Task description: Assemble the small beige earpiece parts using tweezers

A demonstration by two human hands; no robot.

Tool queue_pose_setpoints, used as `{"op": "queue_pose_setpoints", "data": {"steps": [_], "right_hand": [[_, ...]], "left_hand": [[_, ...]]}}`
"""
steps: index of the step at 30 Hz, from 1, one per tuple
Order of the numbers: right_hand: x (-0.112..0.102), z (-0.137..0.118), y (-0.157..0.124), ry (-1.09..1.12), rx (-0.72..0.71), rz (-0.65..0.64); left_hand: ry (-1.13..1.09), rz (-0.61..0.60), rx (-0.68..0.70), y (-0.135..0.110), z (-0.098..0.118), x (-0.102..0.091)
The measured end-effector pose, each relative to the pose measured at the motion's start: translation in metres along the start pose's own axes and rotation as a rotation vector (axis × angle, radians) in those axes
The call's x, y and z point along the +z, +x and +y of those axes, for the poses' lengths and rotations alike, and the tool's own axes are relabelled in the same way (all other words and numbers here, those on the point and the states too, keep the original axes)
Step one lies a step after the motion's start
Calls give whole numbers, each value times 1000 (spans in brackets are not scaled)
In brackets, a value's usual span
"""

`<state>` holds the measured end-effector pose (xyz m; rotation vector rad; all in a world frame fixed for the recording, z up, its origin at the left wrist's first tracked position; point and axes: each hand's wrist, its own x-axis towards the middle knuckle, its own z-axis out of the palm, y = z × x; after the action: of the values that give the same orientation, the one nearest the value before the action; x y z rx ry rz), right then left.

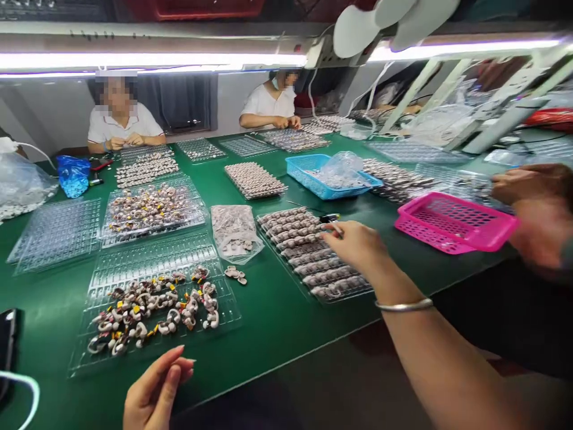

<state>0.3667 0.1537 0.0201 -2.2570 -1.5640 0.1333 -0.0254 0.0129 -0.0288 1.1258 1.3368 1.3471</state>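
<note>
My left hand (154, 391) is at the table's front edge, thumb and fingers drawn together with nothing visible in them. Just beyond it, a clear plastic tray (107, 263) carries a loose pile of white, curved earphone-like parts (152, 310) with yellow and dark bits. My right hand (360, 248) pinches over the right side of another clear tray filled with rows of grey-beige parts (308, 251). A small pale piece seems to be at its fingertips, too small to name. Between the trays lies a plastic bag of beige pieces (235, 233), with a few loose beige pieces (236, 275) beside it.
A blue basket (308, 185) and a pink basket (456, 224) stand to the right. Another person's hand (532, 185) is at the right edge. Two people sit across the green table (268, 334). More trays (152, 206) and a blue bag (74, 176) are left; a phone (8, 346) lies nearest.
</note>
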Motion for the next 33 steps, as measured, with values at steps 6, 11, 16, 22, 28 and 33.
{"op": "queue_pose_setpoints", "data": {"steps": [6,11,16,22,28,33], "right_hand": [[29,-84,-91,341,-584,-300],[65,-128,-139,466,-774,-426],[76,-130,-141,535,-719,-451],[56,-123,-146,874,-496,-506],[51,-118,-163,1138,-256,-756],[53,-119,-175,1202,-218,-702]], "left_hand": [[105,-141,113,0,0,-4],[121,-139,107,-4,4,-5],[155,-185,81,-4,3,-3],[250,-206,150,2,9,7],[282,-232,349,5,16,26],[259,-229,254,0,15,30]]}}
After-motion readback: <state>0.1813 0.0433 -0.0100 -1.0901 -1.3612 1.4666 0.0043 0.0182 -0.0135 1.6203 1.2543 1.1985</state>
